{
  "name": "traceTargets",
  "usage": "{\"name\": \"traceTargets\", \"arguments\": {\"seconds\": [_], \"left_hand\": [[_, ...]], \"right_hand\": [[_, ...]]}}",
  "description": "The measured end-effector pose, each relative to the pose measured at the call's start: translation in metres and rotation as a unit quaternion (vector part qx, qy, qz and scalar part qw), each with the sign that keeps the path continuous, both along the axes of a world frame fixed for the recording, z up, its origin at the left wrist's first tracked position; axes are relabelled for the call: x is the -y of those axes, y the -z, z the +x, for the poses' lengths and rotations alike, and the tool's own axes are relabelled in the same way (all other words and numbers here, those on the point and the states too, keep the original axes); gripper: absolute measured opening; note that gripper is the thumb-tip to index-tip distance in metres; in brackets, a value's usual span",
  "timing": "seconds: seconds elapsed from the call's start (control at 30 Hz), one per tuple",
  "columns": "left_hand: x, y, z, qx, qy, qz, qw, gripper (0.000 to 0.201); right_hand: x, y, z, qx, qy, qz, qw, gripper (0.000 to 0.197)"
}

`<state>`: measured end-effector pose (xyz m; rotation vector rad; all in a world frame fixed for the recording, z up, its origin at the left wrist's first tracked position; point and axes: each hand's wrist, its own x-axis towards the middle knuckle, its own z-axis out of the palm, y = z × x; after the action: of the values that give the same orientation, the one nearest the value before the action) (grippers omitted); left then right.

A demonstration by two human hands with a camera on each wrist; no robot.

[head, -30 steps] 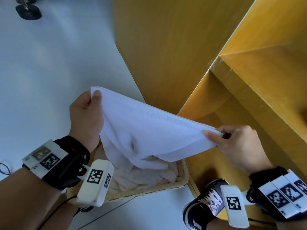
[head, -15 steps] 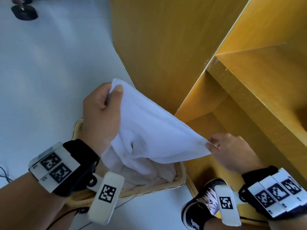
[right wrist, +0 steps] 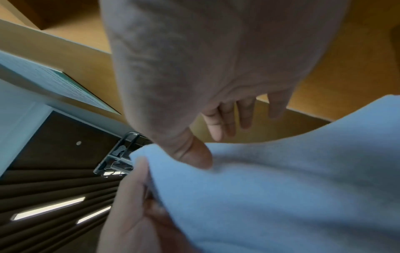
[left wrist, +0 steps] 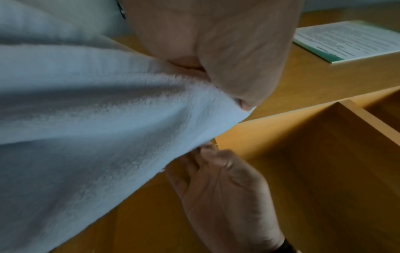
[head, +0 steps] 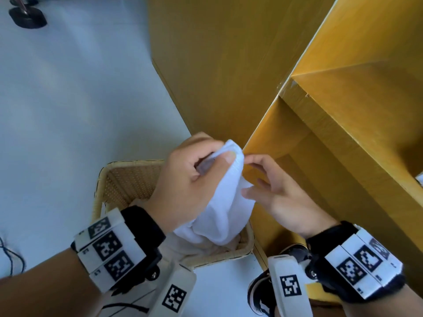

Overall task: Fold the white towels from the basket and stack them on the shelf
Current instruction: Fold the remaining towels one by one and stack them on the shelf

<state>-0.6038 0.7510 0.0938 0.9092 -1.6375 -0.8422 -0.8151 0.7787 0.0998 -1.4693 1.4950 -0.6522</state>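
We are gripping the gathered top corners of the white towel [head: 225, 202] in our left hand [head: 190, 181], thumb pinching the cloth, while it is hanging over the basket [head: 128, 179] beside the shelf [head: 343, 145]. Our right hand [head: 281, 197] is lying loose with fingers spread, touching the towel's edge but clasping nothing. To fold well, we judge the right hand should be catching the hanging fold and drawing it taut, keeping the edges matched.
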Motion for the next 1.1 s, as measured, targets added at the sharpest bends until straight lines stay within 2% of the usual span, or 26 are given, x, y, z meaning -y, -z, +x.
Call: {"name": "traceTargets", "arguments": {"seconds": [0.07,0.13,0.33,0.4,0.5,0.6,0.77,1.1], "left_hand": [[-0.004,0.000,-0.001,0.013,0.023,-0.015,1.000,0.032],[-0.005,0.003,-0.001,0.023,0.033,-0.017,0.999,0.028],[-0.002,0.013,0.002,0.033,0.014,-0.023,0.999,0.023],[-0.001,0.015,0.001,0.018,0.001,-0.002,1.000,0.021],[-0.001,0.018,0.000,-0.047,0.007,0.066,0.997,0.021],[0.001,0.020,0.003,-0.107,0.040,0.143,0.983,0.025],[0.007,0.028,0.005,-0.092,0.087,0.176,0.976,0.019],[0.010,0.032,0.007,-0.109,0.206,0.241,0.942,0.028]], "right_hand": [[0.000,-0.003,0.012,0.076,-0.040,-0.013,0.996,0.050],[0.001,-0.005,0.018,0.113,-0.065,-0.014,0.991,0.041],[0.004,0.001,0.019,0.102,-0.058,-0.057,0.991,0.025],[0.003,0.004,0.018,0.096,-0.065,-0.080,0.990,0.014],[0.004,0.003,0.017,0.087,-0.071,-0.112,0.987,0.021],[0.006,-0.001,0.013,0.086,-0.046,-0.151,0.984,0.018],[0.009,-0.010,0.006,0.139,0.018,-0.157,0.978,0.019],[0.009,-0.019,-0.007,0.151,0.063,-0.158,0.974,0.021]]}}
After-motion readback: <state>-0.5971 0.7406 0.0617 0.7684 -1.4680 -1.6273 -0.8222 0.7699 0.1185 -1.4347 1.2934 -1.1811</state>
